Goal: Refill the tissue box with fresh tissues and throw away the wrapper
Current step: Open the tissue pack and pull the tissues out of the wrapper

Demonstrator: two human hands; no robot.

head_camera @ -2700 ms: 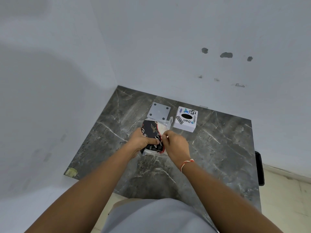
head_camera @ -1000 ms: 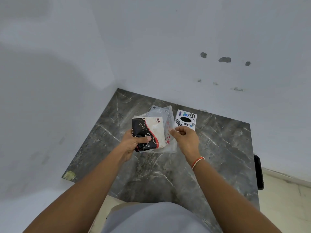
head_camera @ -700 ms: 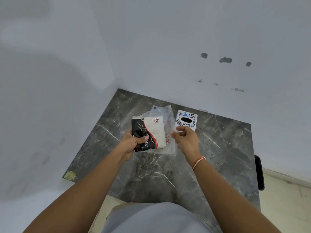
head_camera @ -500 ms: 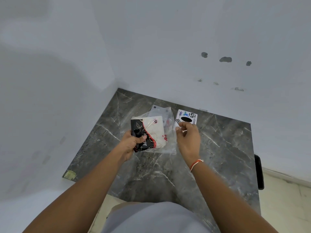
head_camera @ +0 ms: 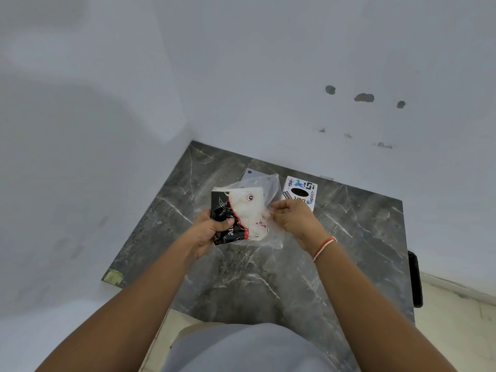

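Note:
I hold a tissue pack (head_camera: 248,213) in a black, red and clear plastic wrapper above the table. My left hand (head_camera: 209,230) grips the pack's black end. My right hand (head_camera: 292,216) pinches the loose clear flap of the wrapper (head_camera: 269,189) at the pack's right side. White tissues show through the clear plastic. The white tissue box (head_camera: 300,190), with a dark oval opening on top and printed logos, stands on the table just beyond my right hand. A flat grey lid (head_camera: 249,174) with a corner hole lies behind the wrapper, mostly hidden.
The dark marble table (head_camera: 255,280) sits in a corner between two pale walls. A yellowish sticker (head_camera: 112,276) marks its front left corner. A black object (head_camera: 414,277) hangs off the right edge, above a light floor.
The pack was lifted off the table and its wrapper pulled open. In the last second my right hand went to the box, then came back to the clear flap.

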